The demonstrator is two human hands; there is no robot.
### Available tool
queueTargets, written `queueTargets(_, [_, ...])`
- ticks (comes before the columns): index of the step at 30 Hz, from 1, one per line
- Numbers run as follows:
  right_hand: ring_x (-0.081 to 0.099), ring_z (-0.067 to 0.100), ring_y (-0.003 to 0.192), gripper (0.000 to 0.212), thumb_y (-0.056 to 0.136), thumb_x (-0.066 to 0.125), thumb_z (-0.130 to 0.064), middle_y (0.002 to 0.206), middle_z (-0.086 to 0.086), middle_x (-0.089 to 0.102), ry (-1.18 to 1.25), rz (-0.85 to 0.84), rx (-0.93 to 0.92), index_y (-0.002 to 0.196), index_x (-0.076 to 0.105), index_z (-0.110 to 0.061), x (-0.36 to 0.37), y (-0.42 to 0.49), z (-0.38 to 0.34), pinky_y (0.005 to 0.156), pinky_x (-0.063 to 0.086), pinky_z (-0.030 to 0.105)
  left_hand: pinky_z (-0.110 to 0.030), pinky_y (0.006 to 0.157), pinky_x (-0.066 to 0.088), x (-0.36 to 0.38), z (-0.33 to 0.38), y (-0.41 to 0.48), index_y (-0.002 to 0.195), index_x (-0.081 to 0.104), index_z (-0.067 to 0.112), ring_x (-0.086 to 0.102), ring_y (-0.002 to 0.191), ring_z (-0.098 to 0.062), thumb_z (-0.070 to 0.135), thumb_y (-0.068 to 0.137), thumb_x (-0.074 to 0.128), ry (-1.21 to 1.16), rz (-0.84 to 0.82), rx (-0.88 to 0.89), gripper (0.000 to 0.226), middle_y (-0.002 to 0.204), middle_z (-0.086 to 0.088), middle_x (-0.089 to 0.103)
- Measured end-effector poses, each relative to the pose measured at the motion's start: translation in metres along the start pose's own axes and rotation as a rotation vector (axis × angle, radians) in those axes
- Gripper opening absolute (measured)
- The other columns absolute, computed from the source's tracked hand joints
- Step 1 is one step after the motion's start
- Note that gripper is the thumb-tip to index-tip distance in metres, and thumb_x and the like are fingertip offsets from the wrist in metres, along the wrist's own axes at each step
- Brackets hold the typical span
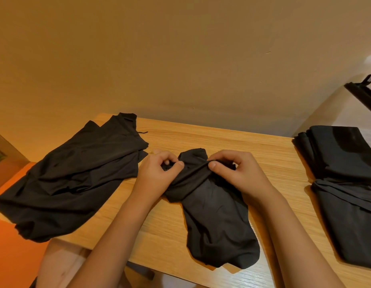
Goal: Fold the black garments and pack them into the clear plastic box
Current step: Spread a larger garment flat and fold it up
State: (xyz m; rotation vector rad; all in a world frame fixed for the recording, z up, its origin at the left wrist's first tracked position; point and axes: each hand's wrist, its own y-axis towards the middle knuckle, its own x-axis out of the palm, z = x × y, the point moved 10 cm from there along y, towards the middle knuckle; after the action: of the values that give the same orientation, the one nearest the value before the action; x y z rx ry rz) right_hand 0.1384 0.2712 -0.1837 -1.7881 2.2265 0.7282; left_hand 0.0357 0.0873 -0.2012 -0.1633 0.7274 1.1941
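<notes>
A rolled black garment [218, 221] lies in the middle of the wooden table [253, 146], its length running toward me. My left hand [157, 173] and my right hand [234, 171] both pinch the fabric at its far end, thumbs on top. A loose pile of unfolded black garments [72, 179] is spread over the table's left side. Folded black garments [344, 154] are stacked at the right edge, with another folded one [351, 221] in front of them. No clear plastic box is in view.
A plain wall rises right behind the table. A black bar-like object [363, 96] leans at the far right. An orange surface [12, 246] lies below the table's left edge.
</notes>
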Motion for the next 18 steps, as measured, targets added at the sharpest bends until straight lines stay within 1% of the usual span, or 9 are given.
queueTargets(2, [0.066,0.012,0.097,0.009,0.095,0.069,-0.015,0.098,-0.01,0.072,0.006,0.085,-0.062,0.095,0.076,-0.021,-0.008,0.001,-0.005,0.081,0.048,0.024,-0.005,0.073,0.038,-0.009,0.001,0.001,0.08,0.068,0.021,0.054,0.091,0.003,0.024,0.088,0.076,-0.09,0.046,0.013,0.011,0.101,0.006,0.056])
queueTargets(3, [0.065,0.014,0.103,0.008,0.095,0.069,-0.016,0.104,-0.01,0.07,0.02,0.125,-0.082,0.094,0.075,-0.021,-0.011,0.002,-0.005,0.084,0.049,0.028,-0.003,0.08,0.036,-0.012,0.0,0.001,0.082,0.066,0.018,0.054,0.098,0.008,0.022,0.089,0.074,-0.142,0.051,0.013,0.011,0.108,0.007,0.057])
queueTargets(5, [0.063,0.015,0.113,0.007,0.097,0.066,-0.018,0.115,-0.008,0.068,0.145,0.203,-0.067,0.094,0.072,-0.02,-0.018,0.003,-0.002,0.091,0.05,0.036,-0.014,0.087,0.042,-0.011,0.0,0.001,0.086,0.063,0.011,0.059,0.1,0.007,0.018,0.094,0.069,-0.294,0.022,-0.003,0.012,0.107,0.008,0.065])
queueTargets(7, [0.066,0.017,0.103,0.008,0.1,0.061,-0.013,0.108,-0.002,0.071,0.333,0.25,-0.013,0.096,0.068,-0.013,-0.023,0.002,0.003,0.087,0.052,0.037,-0.026,0.073,0.048,-0.007,0.0,0.0,0.09,0.059,0.007,0.065,0.084,-0.007,0.018,0.097,0.065,-0.424,-0.026,-0.035,0.014,0.089,0.003,0.069])
queueTargets(10, [0.058,0.018,0.08,0.009,0.102,0.056,-0.009,0.086,0.003,0.063,0.441,0.303,0.032,0.096,0.062,-0.01,-0.026,-0.001,0.006,0.072,0.049,0.028,-0.022,0.063,0.049,-0.005,0.002,-0.001,0.096,0.06,0.012,0.066,0.074,-0.008,0.018,0.096,0.067,-0.438,-0.043,-0.038,0.009,0.077,-0.002,0.069])
queueTargets(12, [0.059,0.015,0.077,0.007,0.102,0.056,-0.008,0.081,0.002,0.064,0.488,0.332,0.047,0.099,0.062,-0.01,-0.028,-0.001,0.01,0.068,0.05,0.025,-0.021,0.065,0.051,-0.007,0.0,0.0,0.102,0.062,0.017,0.068,0.077,-0.008,0.014,0.093,0.071,-0.477,-0.027,-0.068,0.013,0.077,-0.007,0.065])
queueTargets(13, [0.061,0.015,0.076,0.007,0.102,0.056,-0.008,0.08,0.001,0.066,0.507,0.352,0.063,0.102,0.062,-0.013,-0.029,-0.001,0.013,0.067,0.051,0.025,-0.022,0.066,0.053,-0.008,-0.002,0.0,0.104,0.062,0.019,0.07,0.08,-0.01,0.011,0.091,0.073,-0.512,-0.02,-0.09,0.019,0.078,-0.004,0.064])
queueTargets(15, [0.063,0.015,0.072,0.013,0.101,0.057,-0.007,0.075,0.001,0.067,0.518,0.392,0.099,0.107,0.062,-0.018,-0.034,-0.001,0.02,0.065,0.052,0.027,-0.024,0.069,0.057,-0.01,-0.005,0.0,0.108,0.064,0.02,0.072,0.084,-0.013,0.004,0.086,0.075,-0.568,-0.02,-0.121,0.029,0.086,0.005,0.065])
queueTargets(18, [0.063,0.018,0.073,0.021,0.1,0.057,-0.004,0.075,0.002,0.067,0.476,0.398,0.101,0.112,0.06,-0.021,-0.041,0.002,0.026,0.066,0.052,0.03,-0.032,0.079,0.059,-0.011,-0.004,-0.001,0.109,0.067,0.02,0.071,0.094,-0.022,-0.003,0.085,0.074,-0.649,-0.035,-0.126,0.034,0.1,-0.001,0.066])
